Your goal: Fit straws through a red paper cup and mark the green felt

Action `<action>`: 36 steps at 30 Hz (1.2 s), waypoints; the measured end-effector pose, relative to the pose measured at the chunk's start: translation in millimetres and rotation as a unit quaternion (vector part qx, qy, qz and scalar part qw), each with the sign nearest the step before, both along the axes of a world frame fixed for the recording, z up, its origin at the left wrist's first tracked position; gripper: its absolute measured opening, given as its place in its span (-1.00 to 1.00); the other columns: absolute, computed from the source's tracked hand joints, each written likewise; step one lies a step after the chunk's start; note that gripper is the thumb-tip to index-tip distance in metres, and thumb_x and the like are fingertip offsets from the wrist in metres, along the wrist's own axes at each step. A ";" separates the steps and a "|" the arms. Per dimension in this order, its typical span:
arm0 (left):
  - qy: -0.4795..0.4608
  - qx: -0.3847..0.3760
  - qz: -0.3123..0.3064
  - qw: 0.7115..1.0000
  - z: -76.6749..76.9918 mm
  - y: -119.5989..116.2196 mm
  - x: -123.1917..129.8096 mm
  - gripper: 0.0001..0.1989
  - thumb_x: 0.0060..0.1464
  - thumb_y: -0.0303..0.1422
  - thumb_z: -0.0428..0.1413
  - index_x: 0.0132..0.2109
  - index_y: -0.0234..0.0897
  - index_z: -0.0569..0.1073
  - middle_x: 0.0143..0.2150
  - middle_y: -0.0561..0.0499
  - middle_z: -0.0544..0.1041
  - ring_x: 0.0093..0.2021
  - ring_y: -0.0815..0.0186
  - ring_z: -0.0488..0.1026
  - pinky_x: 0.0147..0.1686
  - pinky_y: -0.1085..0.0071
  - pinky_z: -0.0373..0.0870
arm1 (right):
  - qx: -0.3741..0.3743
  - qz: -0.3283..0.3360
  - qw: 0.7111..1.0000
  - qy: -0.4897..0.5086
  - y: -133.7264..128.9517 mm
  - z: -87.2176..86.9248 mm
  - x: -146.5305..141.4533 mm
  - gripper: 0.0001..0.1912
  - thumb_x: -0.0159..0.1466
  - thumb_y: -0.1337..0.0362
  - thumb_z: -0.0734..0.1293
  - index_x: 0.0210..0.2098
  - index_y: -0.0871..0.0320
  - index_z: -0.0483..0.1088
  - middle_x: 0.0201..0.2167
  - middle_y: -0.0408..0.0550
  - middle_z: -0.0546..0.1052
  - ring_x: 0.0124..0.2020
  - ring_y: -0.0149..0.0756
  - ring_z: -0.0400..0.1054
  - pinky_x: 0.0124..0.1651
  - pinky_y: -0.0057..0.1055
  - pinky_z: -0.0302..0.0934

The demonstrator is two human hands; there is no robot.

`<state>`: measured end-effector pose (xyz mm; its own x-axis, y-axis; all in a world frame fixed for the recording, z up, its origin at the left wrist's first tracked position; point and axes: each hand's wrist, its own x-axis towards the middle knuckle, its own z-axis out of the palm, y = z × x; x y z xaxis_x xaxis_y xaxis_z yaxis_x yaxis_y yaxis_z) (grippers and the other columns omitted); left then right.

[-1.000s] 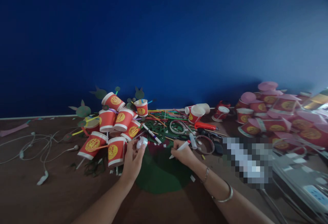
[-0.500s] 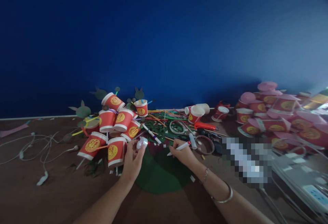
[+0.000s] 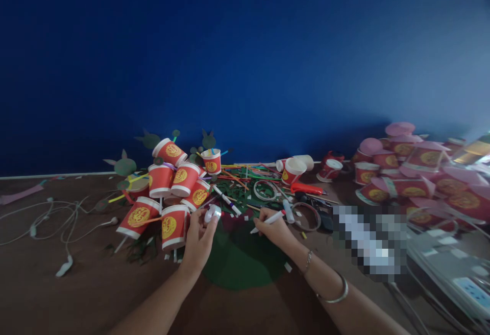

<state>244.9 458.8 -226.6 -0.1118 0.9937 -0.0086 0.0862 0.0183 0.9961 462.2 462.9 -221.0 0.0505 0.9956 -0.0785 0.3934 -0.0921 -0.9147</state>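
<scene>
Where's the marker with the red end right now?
In the head view, the marker is in the right hand, right of centre, near the green sheet.

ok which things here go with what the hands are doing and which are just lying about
In use:
white marker, in the right hand
small shiny white item, in the left hand
green sheet, between the hands

Seemingly just lying about:
white earphones
purple-banded marker
socket block

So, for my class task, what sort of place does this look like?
Probably a craft table against a blue wall, though what room it stands in can't be told. Signs: piled red cups, loose coloured sticks, and a white marker in the right hand.
</scene>
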 end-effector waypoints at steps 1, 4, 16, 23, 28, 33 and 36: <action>0.003 0.000 -0.001 1.000 -0.1 -0.2 -0.3 -0.38 -0.02 0.11 0.08 0.00 -0.29 0.25 -0.18 -0.08 0.43 -0.29 0.23 0.43 -0.31 0.32 0.36 | 0.005 -0.002 1.000 -0.001 -0.3 0.2 -0.4 -0.78 0.02 0.19 0.25 -0.63 0.12 0.13 -0.77 -0.24 0.30 -0.69 -0.49 0.15 -0.60 -0.57 -0.02; 0.011 0.000 -0.004 1.000 -0.5 -0.7 -1.3 -0.38 0.00 0.12 0.06 0.00 -0.28 0.24 -0.16 -0.08 0.43 -0.28 0.23 0.43 -0.31 0.31 0.36 | 0.010 -0.004 1.000 -0.007 -0.6 -0.4 -1.2 -0.78 0.01 0.22 0.26 -0.64 0.13 0.13 -0.76 -0.23 0.31 -0.68 -0.50 0.13 -0.60 -0.57 -0.04; 0.006 0.006 0.000 1.000 2.2 -0.7 -0.3 -0.40 -0.01 0.10 0.08 -0.02 -0.30 0.26 -0.23 -0.06 0.44 -0.30 0.23 0.44 -0.36 0.33 0.37 | 0.002 -0.001 1.000 -0.001 -0.4 2.4 -1.1 -0.79 0.03 0.22 0.24 -0.64 0.13 0.12 -0.77 -0.24 0.30 -0.69 -0.50 0.14 -0.60 -0.57 -0.03; 0.015 -0.004 0.001 1.000 1.7 -1.0 -0.5 -0.37 -0.02 0.12 0.07 0.00 -0.28 0.25 -0.20 -0.06 0.43 -0.29 0.22 0.44 -0.37 0.35 0.34 | -0.012 0.010 1.000 -0.003 -0.1 -0.2 -0.4 -0.80 -0.04 0.29 0.25 -0.67 0.13 0.10 -0.81 -0.26 0.26 -0.73 -0.51 0.11 -0.64 -0.58 -0.10; 0.006 -0.001 -0.001 1.000 0.8 0.3 0.4 -0.37 -0.03 0.13 0.08 -0.02 -0.29 0.25 -0.23 -0.05 0.44 -0.31 0.23 0.44 -0.37 0.35 0.35 | -0.007 0.009 1.000 0.001 0.9 -0.2 0.8 -0.80 -0.01 0.26 0.25 -0.66 0.12 0.11 -0.80 -0.26 0.27 -0.71 -0.49 0.14 -0.62 -0.57 -0.06; 0.001 -0.003 0.004 1.000 2.3 -0.7 0.7 -0.38 -0.03 0.11 0.09 -0.02 -0.29 0.26 -0.22 -0.06 0.44 -0.30 0.23 0.44 -0.36 0.35 0.35 | 0.008 0.007 1.000 -0.003 -0.9 2.0 -0.3 -0.77 0.02 0.21 0.26 -0.65 0.13 0.13 -0.76 -0.24 0.31 -0.67 -0.50 0.14 -0.58 -0.57 -0.02; 0.000 -0.003 0.004 1.000 2.8 -0.8 0.2 -0.39 -0.03 0.10 0.10 -0.02 -0.29 0.27 -0.21 -0.05 0.44 -0.30 0.24 0.44 -0.34 0.35 0.35 | -0.006 0.011 1.000 -0.004 -0.7 1.5 -0.3 -0.79 -0.03 0.28 0.26 -0.68 0.13 0.11 -0.79 -0.25 0.28 -0.71 -0.51 0.11 -0.62 -0.58 -0.08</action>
